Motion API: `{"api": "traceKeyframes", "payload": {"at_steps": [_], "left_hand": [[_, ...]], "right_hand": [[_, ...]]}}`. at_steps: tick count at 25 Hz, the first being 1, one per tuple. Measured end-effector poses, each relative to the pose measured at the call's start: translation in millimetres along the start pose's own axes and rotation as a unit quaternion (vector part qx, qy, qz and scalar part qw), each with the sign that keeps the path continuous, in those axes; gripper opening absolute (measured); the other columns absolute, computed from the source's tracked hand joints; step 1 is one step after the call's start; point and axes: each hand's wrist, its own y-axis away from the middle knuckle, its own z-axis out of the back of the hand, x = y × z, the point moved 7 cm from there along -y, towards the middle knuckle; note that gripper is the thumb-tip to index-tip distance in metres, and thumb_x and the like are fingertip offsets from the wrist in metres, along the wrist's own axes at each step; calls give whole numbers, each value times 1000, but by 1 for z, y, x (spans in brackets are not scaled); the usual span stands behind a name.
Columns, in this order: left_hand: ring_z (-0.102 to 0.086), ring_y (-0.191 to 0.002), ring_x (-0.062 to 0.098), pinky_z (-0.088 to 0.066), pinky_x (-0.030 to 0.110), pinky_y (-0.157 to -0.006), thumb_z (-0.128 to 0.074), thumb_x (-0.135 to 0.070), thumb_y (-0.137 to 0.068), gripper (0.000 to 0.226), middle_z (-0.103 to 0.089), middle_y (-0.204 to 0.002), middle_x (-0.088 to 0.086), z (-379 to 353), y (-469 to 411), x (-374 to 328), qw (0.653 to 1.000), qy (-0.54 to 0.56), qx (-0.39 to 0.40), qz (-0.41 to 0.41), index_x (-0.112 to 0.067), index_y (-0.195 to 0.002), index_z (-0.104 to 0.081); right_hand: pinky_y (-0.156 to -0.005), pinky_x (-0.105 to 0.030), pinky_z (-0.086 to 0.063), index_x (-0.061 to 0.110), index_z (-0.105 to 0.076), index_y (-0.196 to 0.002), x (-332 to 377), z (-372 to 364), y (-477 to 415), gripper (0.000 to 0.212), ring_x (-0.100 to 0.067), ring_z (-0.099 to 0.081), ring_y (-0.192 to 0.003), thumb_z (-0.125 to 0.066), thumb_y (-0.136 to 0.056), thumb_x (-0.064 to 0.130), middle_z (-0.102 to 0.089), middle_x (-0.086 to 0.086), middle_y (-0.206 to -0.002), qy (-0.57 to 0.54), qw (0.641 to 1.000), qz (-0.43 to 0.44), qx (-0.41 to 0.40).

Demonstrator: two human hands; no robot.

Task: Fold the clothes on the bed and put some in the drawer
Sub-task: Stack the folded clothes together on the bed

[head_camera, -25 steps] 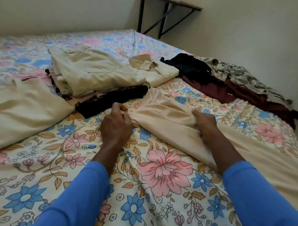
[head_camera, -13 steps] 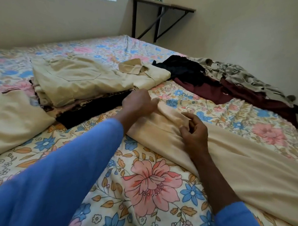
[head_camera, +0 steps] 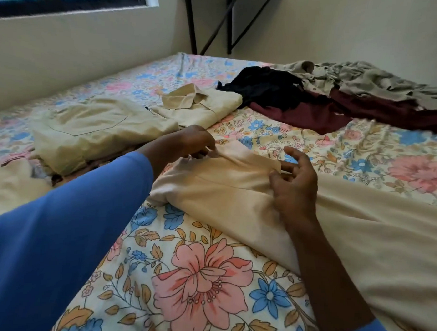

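L hand (head_camera: pixel 193 144): fingers curled, pinching the far-L corner of the peach garment (head_camera: pixel 236 190); blue sleeve (head_camera: pixel 61 234) reaches to the wrist.
R hand (head_camera: pixel 296 183): thumb & forefinger nip the garment's top edge at its R end; other fingers (head_camera: pixel 294 153) spread loose above the cloth.
Peach garment: flat on the bed (head_camera: pixel 201 276), top edge stretched btwn both hands, the rest running under the R forearm & off to the R of it.
Bed: floral sheet, pink & blue blooms, bare patch just below both wrists.
Khaki stack (head_camera: pixel 95 129): folded, just beyond & L of the L hand, pocket face up.
Collared shirt (head_camera: pixel 202 107): folded, straight beyond the L hand, touching the khaki stack.
Black garment (head_camera: pixel 264 90): unfolded heap, well beyond the R hand.
Maroon garment (head_camera: pixel 313 114): spread out beyond the R hand, partly under the black one.
Grey patterned garment (head_camera: pixel 364 78): crumpled, furthest out, beyond & R of the R hand.
Cream cloth (head_camera: pixel 8 187): far L of the L sleeve, cut by the frame.
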Motion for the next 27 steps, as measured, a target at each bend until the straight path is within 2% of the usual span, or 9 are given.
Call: {"api": "traceKeyframes", "payload": {"at_steps": [2, 6, 10, 12, 14, 16, 19, 22, 27], "left_hand": [[-54, -76, 22, -42, 30, -61, -70, -10, -89, 18, -62, -89, 10, -3, -1, 2, 998, -51, 19, 21, -10, -107, -71], [-51, -56, 15, -41, 26, -53, -69, -14, -95, 6, -61, -72, 5, 7, -7, 0, 996, 1, -87, 35, -11, -91, -74], [-60, -68, 19, -49, 33, -69, -80, -41, -88, 37, -70, -94, 4, 0, -13, -11, 997, -27, -20, 63, -10, -107, -71], [-61, -76, 19, -55, 32, -73, -83, -23, -85, 33, -72, -101, 6, -7, -14, -25, 996, -85, -14, 37, -11, -114, -74], [-59, -77, 15, -53, 23, -60, -74, -1, -87, 34, -68, -95, 4, -11, -13, -40, 998, -54, -44, -2, -17, -117, -76], [-62, -85, 18, -55, 25, -64, -63, 9, -86, 47, -67, -102, 7, -10, -12, -46, 996, 0, -82, -35, -23, -119, -75], [-66, -90, 20, -60, 33, -71, -55, 13, -80, 65, -65, -103, -1, 0, 9, -48, 980, 26, -158, -119, -29, -127, -71], [-66, -87, 17, -58, 30, -66, -53, 9, -80, 64, -63, -98, -2, 6, 59, -36, 944, 56, -257, -196, -35, -123, -70], [-68, -107, 27, -49, 41, -98, -65, -9, -85, 35, -74, -106, 0, -2, 108, 30, 929, -116, -351, -32, -33, -108, -74]], "right_hand": [[-86, -42, -60, 37, -56, -133, -1, -1, -1, 55, -12, -70, -87, -65, -91, 2, -68, 10, -107, 27, 1000, 2, 5], [-93, -44, -56, 31, -53, -138, -3, 1, 0, 59, -13, -66, -89, -63, -88, 2, -65, 14, -99, 52, 998, -17, -5], [-97, -45, -54, 25, -53, -140, -4, 0, -2, 55, -11, -63, -87, -69, -89, 11, -59, 16, -91, 49, 998, -32, -5], [-95, -44, -55, 27, -52, -139, -4, -1, -3, 59, -7, -63, -85, -70, -87, 6, -61, 16, -92, 51, 998, -25, -1], [-93, -43, -56, 28, -51, -139, -4, -1, -2, 63, -7, -64, -85, -70, -84, 3, -62, 14, -94, 48, 999, -18, 3], [-90, -42, -58, 30, -50, -139, -2, -1, 0, 66, -7, -65, -85, -69, -83, 1, -63, 13, -96, 42, 999, -4, 1], [-85, -35, -58, 27, -49, -144, 18, -4, 11, 72, -6, -64, -90, -63, -82, -7, -62, 12, -98, 33, 994, 100, -1], [-85, -33, -53, 19, -51, -143, 48, -5, 36, 74, -13, -56, -90, -57, -77, -15, -55, 6, -96, 97, 964, 246, 17], [-92, -43, -46, 13, -62, -130, 61, -20, 92, 67, -17, -52, -85, -62, -64, 1, -51, 4, -88, 258, 872, 397, 121]]}}
